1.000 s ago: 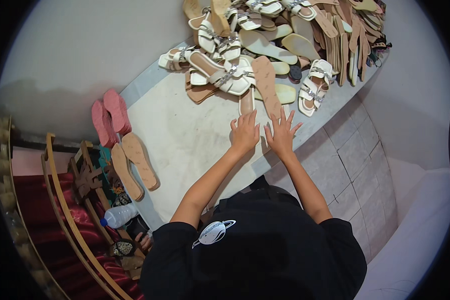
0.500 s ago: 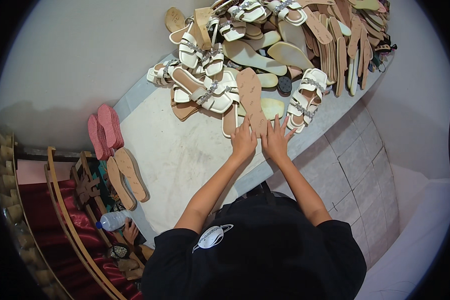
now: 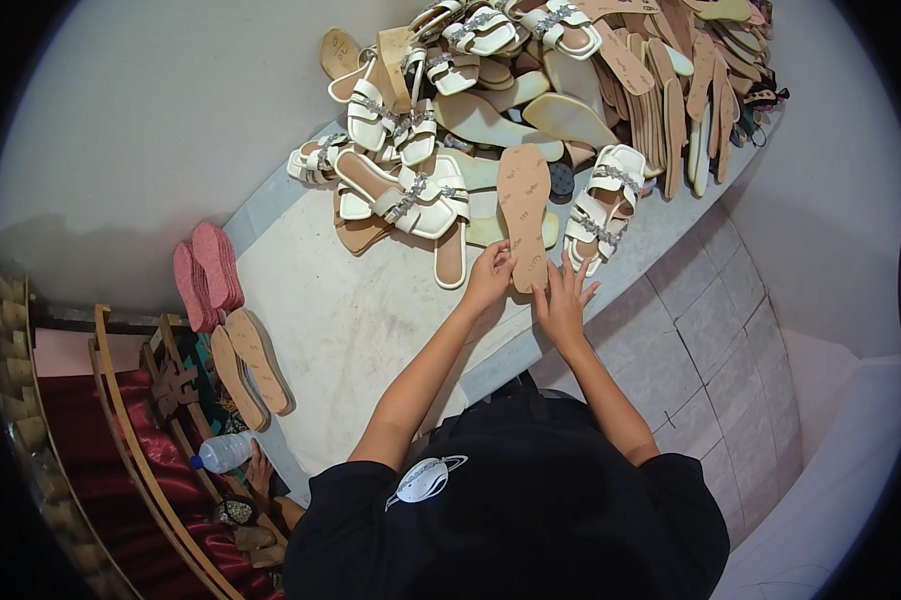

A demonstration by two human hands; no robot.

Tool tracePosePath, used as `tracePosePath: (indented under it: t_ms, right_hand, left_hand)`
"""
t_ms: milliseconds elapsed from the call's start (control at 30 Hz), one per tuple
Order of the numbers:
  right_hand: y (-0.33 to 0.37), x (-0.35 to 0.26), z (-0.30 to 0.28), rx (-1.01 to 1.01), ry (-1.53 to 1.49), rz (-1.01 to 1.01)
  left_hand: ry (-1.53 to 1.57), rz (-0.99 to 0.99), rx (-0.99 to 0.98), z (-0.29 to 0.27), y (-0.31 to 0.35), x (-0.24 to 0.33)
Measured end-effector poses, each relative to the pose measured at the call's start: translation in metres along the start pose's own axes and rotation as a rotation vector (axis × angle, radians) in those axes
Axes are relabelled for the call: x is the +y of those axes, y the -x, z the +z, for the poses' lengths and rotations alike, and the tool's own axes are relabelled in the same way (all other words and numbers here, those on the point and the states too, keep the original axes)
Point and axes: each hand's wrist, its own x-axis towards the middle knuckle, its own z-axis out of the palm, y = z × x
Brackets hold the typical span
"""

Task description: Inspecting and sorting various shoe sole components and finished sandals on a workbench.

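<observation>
In front of me a tan shoe sole [image 3: 524, 212] lies with its narrow end toward me. My left hand [image 3: 488, 277] has its fingers curled and pinches the sole's left edge near that end. On the opposite edge, my right hand [image 3: 563, 312] rests its thumb, the other fingers spread apart toward a white strappy sandal [image 3: 603, 208] with a decorated strap. Left of the sole, another white sandal [image 3: 451, 262] lies partly covered by a stack of white sandals [image 3: 433, 200].
More sandals and many loose soles [image 3: 671, 110] heap up along the table's far side. Pink soles [image 3: 211, 272] and a tan pair [image 3: 253, 368] sit at the left edge. A water bottle [image 3: 226, 452] and another person's hand [image 3: 259, 470] show below them.
The tan sole has shifted right and nearer me, turning straighter. My left fingers went from lying flat over it to curling at its edge; my right hand moved slightly right and nearer.
</observation>
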Motion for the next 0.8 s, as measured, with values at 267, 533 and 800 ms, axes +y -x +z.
tracePosePath:
  t_ms: [267, 533, 800]
  right_hand:
    - [0.010, -0.006, -0.025, -0.051, 0.060, -0.532]
    - [-0.015, -0.002, -0.045, -0.046, 0.214, -0.478]
    - [-0.029, -0.011, -0.040, -0.043, 0.481, -1.190]
  left_hand:
    - [0.031, 0.007, -0.061, -0.006, 0.018, 0.023]
    - [0.033, 0.068, -0.072, -0.021, 0.051, 0.035]
    - [-0.180, 0.128, -0.140, -0.035, 0.079, 0.035]
